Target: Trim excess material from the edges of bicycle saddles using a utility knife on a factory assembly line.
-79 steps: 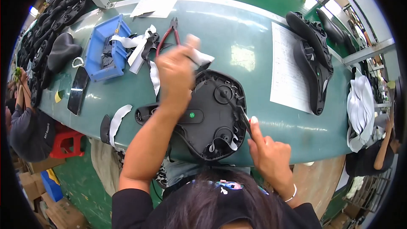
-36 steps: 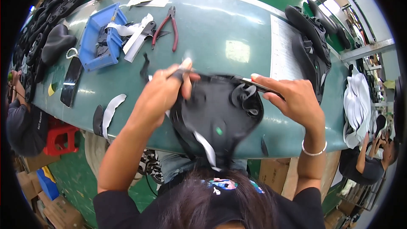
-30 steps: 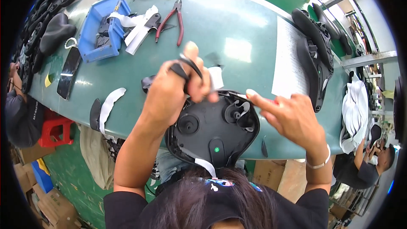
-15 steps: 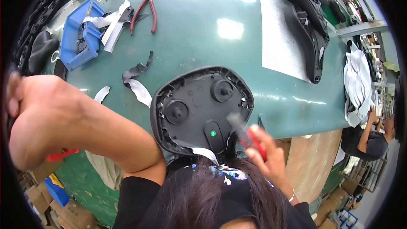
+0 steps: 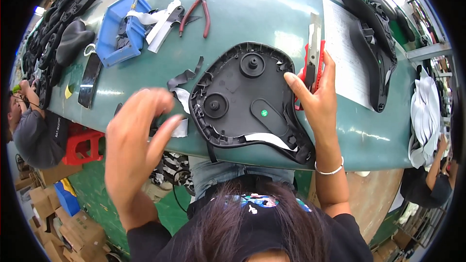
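Saddle (image 5: pixel 242 92), underside up with a round green label (image 5: pixel 264 113), lies at the near edge of the table (image 5: pixel 369 138) between the left hand (image 5: pixel 133 140), thumb and fingers parted, and the right hand (image 5: pixel 318 94), wrapped around a red utility knife (image 5: pixel 313 58). Farther right, a sheet (image 5: pixel 340 77) bears lines too small to read; bare tabletop opens beyond the saddle.

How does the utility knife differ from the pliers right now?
The utility knife is held in the right hand, while the pliers lie on the green table. The knife has one straight, bright red and metal body; the pliers have two darker red handles, spread apart. Both have metal working ends that point toward the table's far side.
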The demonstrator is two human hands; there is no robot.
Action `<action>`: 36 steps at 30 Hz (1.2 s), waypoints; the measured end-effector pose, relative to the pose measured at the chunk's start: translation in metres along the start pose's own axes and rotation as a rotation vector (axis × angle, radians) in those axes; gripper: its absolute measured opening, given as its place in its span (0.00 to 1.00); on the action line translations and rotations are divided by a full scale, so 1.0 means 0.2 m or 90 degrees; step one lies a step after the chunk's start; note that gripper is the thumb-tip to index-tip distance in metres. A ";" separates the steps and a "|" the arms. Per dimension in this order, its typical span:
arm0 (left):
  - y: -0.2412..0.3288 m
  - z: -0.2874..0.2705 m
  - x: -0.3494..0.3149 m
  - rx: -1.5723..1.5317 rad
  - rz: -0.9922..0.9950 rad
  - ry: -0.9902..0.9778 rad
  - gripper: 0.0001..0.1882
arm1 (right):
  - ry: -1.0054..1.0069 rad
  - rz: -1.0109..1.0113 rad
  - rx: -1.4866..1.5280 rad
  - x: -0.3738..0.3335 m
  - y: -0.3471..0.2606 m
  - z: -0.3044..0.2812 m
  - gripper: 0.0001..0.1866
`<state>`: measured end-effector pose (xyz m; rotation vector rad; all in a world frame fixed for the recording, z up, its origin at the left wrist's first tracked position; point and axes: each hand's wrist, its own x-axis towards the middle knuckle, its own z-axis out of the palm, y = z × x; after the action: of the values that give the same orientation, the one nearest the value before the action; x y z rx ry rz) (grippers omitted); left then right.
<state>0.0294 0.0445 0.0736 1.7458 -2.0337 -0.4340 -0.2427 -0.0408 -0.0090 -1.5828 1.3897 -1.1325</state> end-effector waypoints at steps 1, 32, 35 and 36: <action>0.00 0.05 0.12 0.009 0.010 0.078 0.15 | -0.014 -0.004 0.008 -0.01 0.00 0.00 0.38; 0.02 0.86 1.12 -0.431 0.046 0.173 0.19 | -0.069 0.245 0.154 1.05 0.09 -0.90 0.19; 0.08 0.84 1.08 -0.278 0.191 0.333 0.33 | -0.034 0.254 0.284 0.71 -0.10 -0.58 0.19; 0.07 0.81 1.06 -0.115 0.307 0.429 0.40 | -0.064 0.293 0.274 0.61 -0.16 -0.47 0.18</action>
<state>-0.0897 -0.1675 -0.0351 1.0394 -1.7501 0.1153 -0.3171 -0.1542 0.0714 -0.9414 1.2524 -0.9709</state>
